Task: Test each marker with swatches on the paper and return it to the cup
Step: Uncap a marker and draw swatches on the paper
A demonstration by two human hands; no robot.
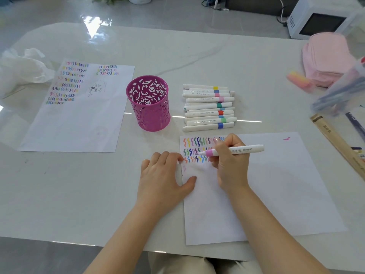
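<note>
The right hand's (pixel 231 165) fingers pinch a pink marker (pixel 237 150), its tip on the paper (pixel 276 184) near the cup (pixel 149 103). The left hand (pixel 164 175) lies flat on the paper's edge, fingers straight. Beside the cup lie other markers (pixel 209 107).

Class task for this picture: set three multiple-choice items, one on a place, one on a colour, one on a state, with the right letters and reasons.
1. Where does the cup stand? A on the floor; B left of the marker pile; C on a chair.
2. What colour is the band on the marker in the right hand? A green; B yellow; C pinkish lilac.
3. That marker is: A uncapped; B capped; C lying in the pile.
Answers: 1 B, the pile lies to its right; 2 C, the band by the tip shows it; 3 A, its bare tip meets the swatches.
</note>
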